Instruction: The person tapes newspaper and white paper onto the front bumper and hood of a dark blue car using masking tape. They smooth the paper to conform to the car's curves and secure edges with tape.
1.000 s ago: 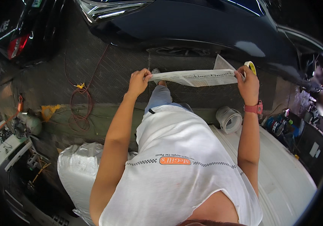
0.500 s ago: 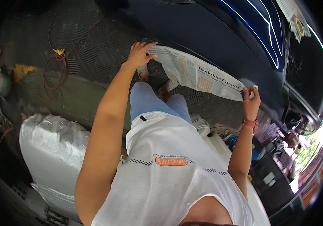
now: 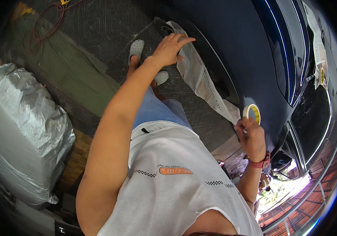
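Note:
A long strip of newspaper point(image 3: 200, 76) runs along the lower edge of a dark blue car body point(image 3: 231, 43). My left hand point(image 3: 170, 49) lies over the strip's upper part, fingers stretched toward the car and the thumb apart. At the strip's other end, my right hand point(image 3: 252, 137) is closed, its fingers bent around a roll of masking tape point(image 3: 252, 113) that stands up above them. The newspaper's narrow end reaches those fingertips; whether they also pinch it is hard to see. A red watch point(image 3: 261, 160) is on my right wrist.
More newspaper point(image 3: 317, 43) hangs on the car at the far right, with another tape roll point(image 3: 322, 76) by it. A silver-covered bulky object point(image 3: 26, 137) stands on the left. Behind it lie green cloth point(image 3: 58, 59) and a reddish hose point(image 3: 38, 29) on the textured floor.
My view has turned, so the car and newspaper now slant down to the right. The strip has come closer against the car. The tape roll now shows plainly at my right hand.

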Motion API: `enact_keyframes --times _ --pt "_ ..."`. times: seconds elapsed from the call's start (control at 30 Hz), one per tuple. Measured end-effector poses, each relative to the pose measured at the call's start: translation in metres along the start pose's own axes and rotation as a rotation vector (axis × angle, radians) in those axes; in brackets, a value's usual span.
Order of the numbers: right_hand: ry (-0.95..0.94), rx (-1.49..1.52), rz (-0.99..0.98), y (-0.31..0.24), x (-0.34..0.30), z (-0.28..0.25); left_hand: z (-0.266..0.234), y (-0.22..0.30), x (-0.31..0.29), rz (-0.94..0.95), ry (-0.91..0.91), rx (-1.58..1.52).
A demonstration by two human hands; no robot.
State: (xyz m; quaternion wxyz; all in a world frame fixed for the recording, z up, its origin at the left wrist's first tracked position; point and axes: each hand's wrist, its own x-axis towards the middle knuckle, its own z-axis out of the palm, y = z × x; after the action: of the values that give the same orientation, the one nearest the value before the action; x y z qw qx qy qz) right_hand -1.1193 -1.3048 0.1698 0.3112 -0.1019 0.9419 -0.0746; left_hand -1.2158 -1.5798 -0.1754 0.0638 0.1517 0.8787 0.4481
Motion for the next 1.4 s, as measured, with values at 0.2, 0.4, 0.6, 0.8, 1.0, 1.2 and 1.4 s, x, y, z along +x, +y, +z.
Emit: enact_keyframes --times 0.2,0.4,0.6,0.8,1.0,1.2,1.4 --pt "-0.039 0.061 -0.028 0.008 -0.032 0.004 0.034 0.011 -0.044 0.082 0.07 0.054" --pt "0.226 0.413 0.313 0.062 -0.031 0.017 0.023 -0.05 -0.059 -0.125 0.01 -0.03" --pt "0.71 0.251 0.312 0.124 -0.007 0.079 -0.031 -0.088 -0.009 -0.181 0.207 0.138" --pt "0.792 0.394 0.42 0.154 0.015 0.13 -0.048 -0.104 0.057 -0.336 0.262 0.099" --pt "0.854 0.403 0.467 0.143 0.022 0.157 -0.055 -0.053 0.082 -0.368 0.406 0.097" --pt "0.839 0.498 0.487 0.143 0.022 0.156 -0.047 -0.058 0.087 -0.4 0.413 0.136" --pt "0.864 0.554 0.495 0.125 0.022 0.145 -0.051 -0.06 0.086 -0.438 0.362 0.071"
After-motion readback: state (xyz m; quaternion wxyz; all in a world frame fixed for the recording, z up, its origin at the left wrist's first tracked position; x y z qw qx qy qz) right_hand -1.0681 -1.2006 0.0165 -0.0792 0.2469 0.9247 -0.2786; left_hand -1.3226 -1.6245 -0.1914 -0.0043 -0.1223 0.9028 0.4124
